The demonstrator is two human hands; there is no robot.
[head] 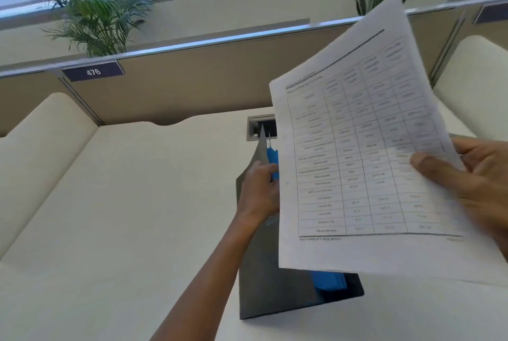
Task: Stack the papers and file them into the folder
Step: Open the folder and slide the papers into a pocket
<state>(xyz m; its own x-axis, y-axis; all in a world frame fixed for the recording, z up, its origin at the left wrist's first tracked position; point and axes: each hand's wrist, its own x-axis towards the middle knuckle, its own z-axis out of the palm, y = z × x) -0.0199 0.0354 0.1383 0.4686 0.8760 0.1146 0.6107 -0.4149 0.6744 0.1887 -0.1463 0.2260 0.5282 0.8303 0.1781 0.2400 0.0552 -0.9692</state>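
My right hand holds a stack of white papers with a printed table up in the air, thumb on the top sheet near its right edge. Beneath and left of the papers a dark grey folder lies on the white desk, its cover lifted. My left hand grips the raised cover's edge beside a blue inner part; more blue shows under the papers' lower edge. The papers hide most of the folder's inside.
A rectangular cable cut-out sits in the desk behind the folder. A tan partition with a "476" plate bounds the far edge. Potted plants stand beyond it under a window. Another desk lies to the right.
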